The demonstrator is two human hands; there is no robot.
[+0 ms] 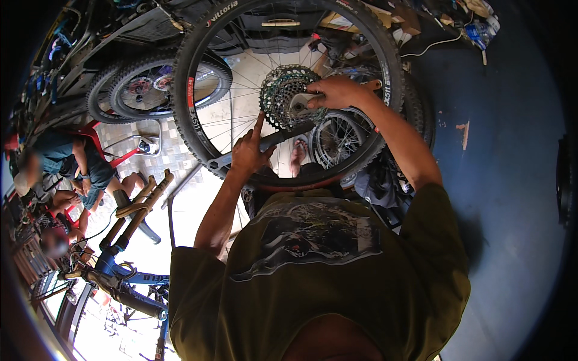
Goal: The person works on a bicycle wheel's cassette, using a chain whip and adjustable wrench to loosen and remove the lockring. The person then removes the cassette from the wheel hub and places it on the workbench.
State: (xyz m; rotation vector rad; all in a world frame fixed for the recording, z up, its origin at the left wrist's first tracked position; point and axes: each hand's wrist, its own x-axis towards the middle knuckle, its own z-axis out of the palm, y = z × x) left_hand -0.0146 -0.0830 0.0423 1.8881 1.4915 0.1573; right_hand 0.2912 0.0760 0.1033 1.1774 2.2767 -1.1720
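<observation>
A bicycle wheel [392, 60] with a knobby black tyre is in front of my body, its multi-ring cassette [278, 81] facing me. My right hand [340, 93] is closed on a grey tool head [299, 106] over the cassette's centre; its fingertips press there. A long dark handle [276, 139] slants from near the cassette down to the left, with a blue-grey end by the rim. My left hand [247, 150] is wrapped round this handle, its index finger stretched up to the cassette's lower left edge. The palm hides part of the handle.
More bicycle wheels [141, 87] lean at the left, and another spoked wheel [337, 141] is behind mine. A blue bicycle frame [135, 277] stands at lower left. Two people [75, 159] sit at far left near a red chair [90, 129]. A blue-grey surface [506, 198] lies right.
</observation>
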